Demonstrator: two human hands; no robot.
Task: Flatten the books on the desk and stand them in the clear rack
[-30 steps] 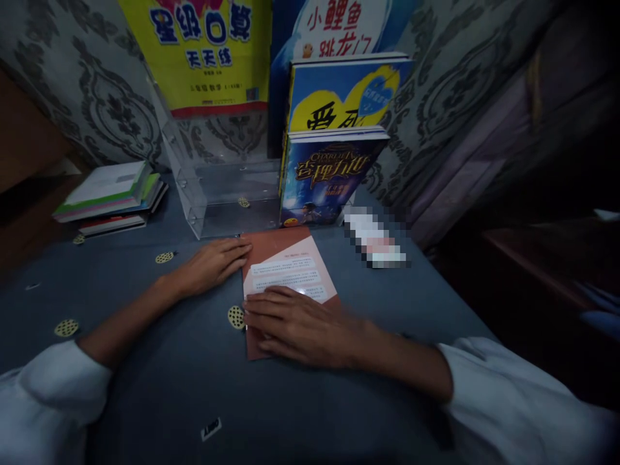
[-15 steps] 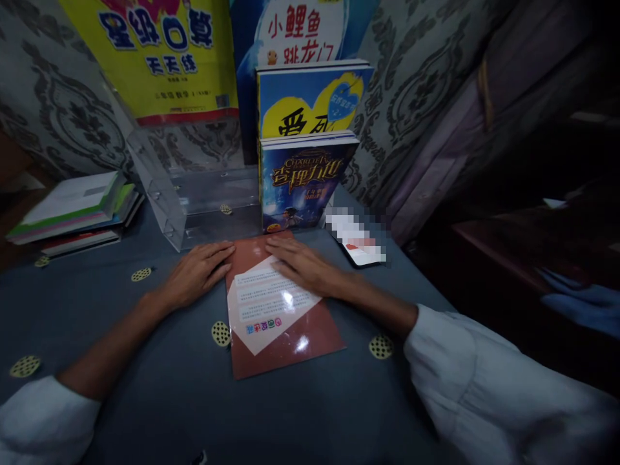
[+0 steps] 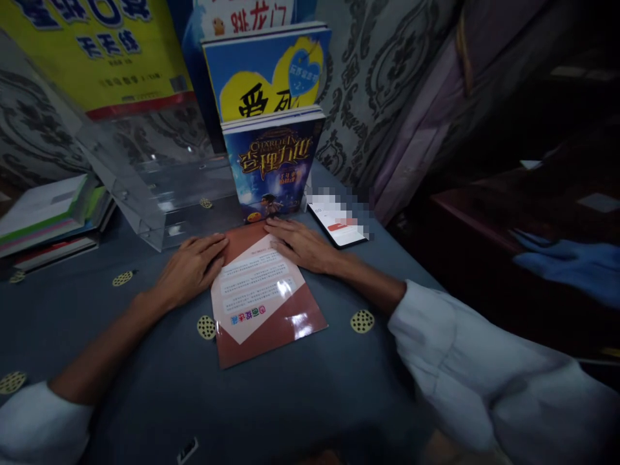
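A thin reddish-brown book (image 3: pixel 271 323) with a white text panel lies flat on the dark blue tablecloth (image 3: pixel 145 387). My left hand (image 3: pixel 191 268) rests flat at the book's upper left edge, fingers stretched out. My right hand (image 3: pixel 300 244) lies flat over the book's upper right corner, fingers extended. Just beyond the hands stands a dark blue picture book (image 3: pixel 271 165) in a clear acrylic stand (image 3: pixel 145 194), with a blue and yellow book (image 3: pixel 266 71) behind it.
A phone (image 3: pixel 339 223) lies right of my right hand. A stack of books (image 3: pixel 48 216) sits at the left. A yellow book (image 3: pixel 92 51) leans on the patterned wall. Dark furniture with a blue object (image 3: pixel 571 265) stands beyond the table's right edge.
My right hand has slid from the book's lower part up to its upper right corner, uncovering the cover. The left hand stayed at the upper left edge. The view shifted right.
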